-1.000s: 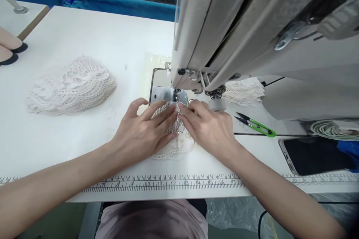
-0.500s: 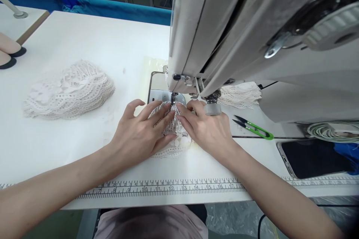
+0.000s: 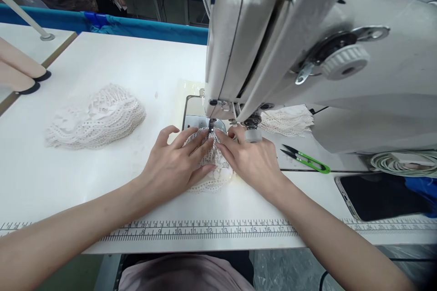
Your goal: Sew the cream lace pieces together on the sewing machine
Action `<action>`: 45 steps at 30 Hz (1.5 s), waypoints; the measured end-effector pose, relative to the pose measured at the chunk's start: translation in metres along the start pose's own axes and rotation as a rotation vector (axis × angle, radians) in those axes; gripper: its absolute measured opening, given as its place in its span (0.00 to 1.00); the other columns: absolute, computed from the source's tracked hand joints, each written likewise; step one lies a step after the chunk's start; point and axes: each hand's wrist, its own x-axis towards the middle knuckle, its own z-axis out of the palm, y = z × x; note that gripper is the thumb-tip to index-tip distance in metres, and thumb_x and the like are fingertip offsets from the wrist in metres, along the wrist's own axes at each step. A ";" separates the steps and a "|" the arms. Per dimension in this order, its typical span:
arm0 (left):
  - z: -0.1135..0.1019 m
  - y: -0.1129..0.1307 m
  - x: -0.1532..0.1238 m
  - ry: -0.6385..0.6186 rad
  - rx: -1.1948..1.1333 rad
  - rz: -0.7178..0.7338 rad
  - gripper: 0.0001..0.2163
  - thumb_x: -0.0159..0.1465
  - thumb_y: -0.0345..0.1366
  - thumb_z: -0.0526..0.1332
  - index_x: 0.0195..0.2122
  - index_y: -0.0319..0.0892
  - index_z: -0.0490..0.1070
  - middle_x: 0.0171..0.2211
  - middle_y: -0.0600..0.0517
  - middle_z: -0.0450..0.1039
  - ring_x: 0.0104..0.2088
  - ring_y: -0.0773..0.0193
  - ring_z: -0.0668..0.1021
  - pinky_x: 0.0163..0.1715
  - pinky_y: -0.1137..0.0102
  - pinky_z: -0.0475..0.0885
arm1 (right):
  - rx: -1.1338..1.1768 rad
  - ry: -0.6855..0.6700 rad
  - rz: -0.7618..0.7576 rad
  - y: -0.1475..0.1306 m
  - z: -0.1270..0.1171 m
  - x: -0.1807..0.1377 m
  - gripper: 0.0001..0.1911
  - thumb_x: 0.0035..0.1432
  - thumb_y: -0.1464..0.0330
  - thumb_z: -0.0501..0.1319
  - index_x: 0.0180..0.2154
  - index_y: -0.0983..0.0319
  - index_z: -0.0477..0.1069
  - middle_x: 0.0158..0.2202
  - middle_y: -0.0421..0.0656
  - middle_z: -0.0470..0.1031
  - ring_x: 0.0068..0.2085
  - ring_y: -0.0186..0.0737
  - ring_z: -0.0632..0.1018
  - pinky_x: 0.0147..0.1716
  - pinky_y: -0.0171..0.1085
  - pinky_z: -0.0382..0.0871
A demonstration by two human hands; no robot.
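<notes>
A small cream lace piece lies on the white table in front of the sewing machine. My left hand presses flat on its left side, fingers spread toward the needle. From the right, my right hand presses on the lace with its fingertips beside the presser foot. The fingertips of both hands almost meet just below the needle. Most of the lace is hidden under the hands.
A pile of lace pieces lies at the left. More lace sits behind the machine head. Green thread snips, a dark phone and a coiled cord are at the right. A printed ruler runs along the front edge.
Both hands have slid slightly away from me, moving the lace toward the needle. The camera has tilted up, showing more of the machine head.
</notes>
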 end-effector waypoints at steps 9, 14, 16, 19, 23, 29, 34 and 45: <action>0.003 -0.003 0.002 0.003 -0.022 -0.028 0.18 0.71 0.44 0.53 0.56 0.40 0.70 0.55 0.45 0.74 0.54 0.51 0.75 0.51 0.51 0.62 | -0.030 -0.035 0.022 0.000 0.000 0.004 0.19 0.70 0.61 0.50 0.50 0.57 0.77 0.42 0.47 0.79 0.27 0.33 0.71 0.21 0.36 0.48; 0.006 -0.005 0.002 0.002 -0.022 -0.033 0.19 0.71 0.46 0.53 0.56 0.40 0.69 0.56 0.46 0.74 0.55 0.50 0.75 0.51 0.51 0.62 | -0.046 0.015 -0.014 0.002 -0.001 0.002 0.17 0.69 0.63 0.52 0.51 0.57 0.76 0.43 0.46 0.79 0.28 0.34 0.72 0.22 0.36 0.49; 0.003 -0.005 0.002 0.019 -0.030 -0.019 0.18 0.71 0.44 0.54 0.56 0.41 0.69 0.55 0.46 0.74 0.55 0.51 0.75 0.52 0.52 0.63 | -0.020 0.049 -0.038 0.005 -0.006 0.000 0.16 0.68 0.65 0.53 0.49 0.57 0.77 0.42 0.45 0.80 0.29 0.34 0.73 0.22 0.36 0.51; -0.010 -0.005 -0.002 0.035 -0.094 0.008 0.14 0.70 0.39 0.56 0.52 0.39 0.70 0.51 0.47 0.77 0.52 0.55 0.76 0.48 0.58 0.69 | 0.148 0.023 -0.015 0.011 -0.020 -0.002 0.13 0.66 0.66 0.56 0.43 0.58 0.79 0.37 0.42 0.80 0.27 0.33 0.72 0.24 0.35 0.53; -0.037 -0.002 -0.010 -0.215 -0.266 0.035 0.12 0.64 0.41 0.62 0.44 0.39 0.71 0.43 0.47 0.75 0.40 0.57 0.77 0.31 0.65 0.72 | 0.514 -0.372 -0.046 0.016 -0.040 -0.002 0.09 0.56 0.64 0.67 0.40 0.56 0.77 0.40 0.36 0.77 0.29 0.31 0.73 0.26 0.33 0.58; -0.036 0.010 -0.011 -0.342 -0.085 0.072 0.09 0.59 0.23 0.57 0.40 0.39 0.69 0.38 0.47 0.72 0.37 0.56 0.74 0.32 0.62 0.71 | 0.676 -0.492 -0.025 0.018 -0.043 0.001 0.05 0.64 0.70 0.59 0.34 0.59 0.72 0.39 0.38 0.75 0.33 0.32 0.74 0.29 0.33 0.59; -0.012 0.006 0.006 -0.298 -0.032 0.056 0.09 0.61 0.19 0.53 0.33 0.39 0.68 0.29 0.50 0.71 0.30 0.59 0.71 0.28 0.66 0.66 | 0.798 -0.410 0.124 0.016 -0.039 0.001 0.05 0.65 0.68 0.57 0.37 0.59 0.71 0.29 0.35 0.74 0.27 0.31 0.72 0.29 0.33 0.61; -0.025 -0.016 0.020 -0.369 -0.544 -0.328 0.12 0.67 0.36 0.51 0.44 0.42 0.72 0.22 0.57 0.70 0.22 0.68 0.70 0.24 0.73 0.60 | 0.741 -0.247 0.018 0.013 -0.032 -0.003 0.10 0.62 0.74 0.59 0.37 0.59 0.79 0.44 0.42 0.79 0.36 0.35 0.78 0.32 0.34 0.65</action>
